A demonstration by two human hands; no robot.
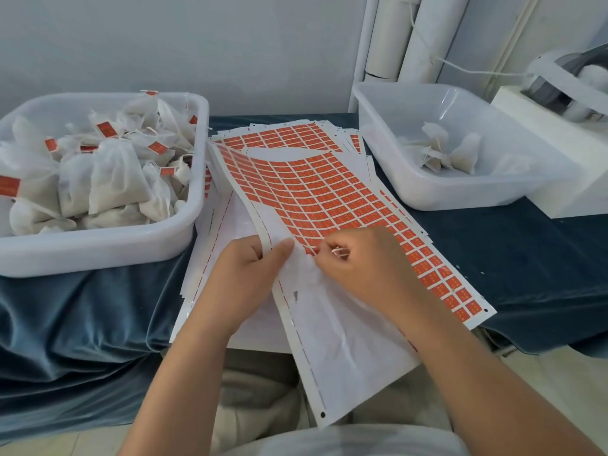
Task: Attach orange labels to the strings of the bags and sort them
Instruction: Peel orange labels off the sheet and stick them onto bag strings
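A long sheet of orange labels (332,195) lies across the blue-covered table toward me. My left hand (250,274) pinches the sheet's left edge between thumb and fingers. My right hand (358,261) rests on the sheet with curled fingers, pinching a thin white string with an orange label at its tip. A white bag (309,274) lies partly hidden between and under my hands. The left white bin (108,245) is full of white bags carrying orange labels. The right clear bin (460,195) holds a few unlabelled bags (441,153).
More label sheets (283,133) are stacked under the top one. A white machine (566,93) with a string leading to it stands at the far right. White pipes (394,34) rise by the back wall. The blue cloth (526,255) drapes over the table's front.
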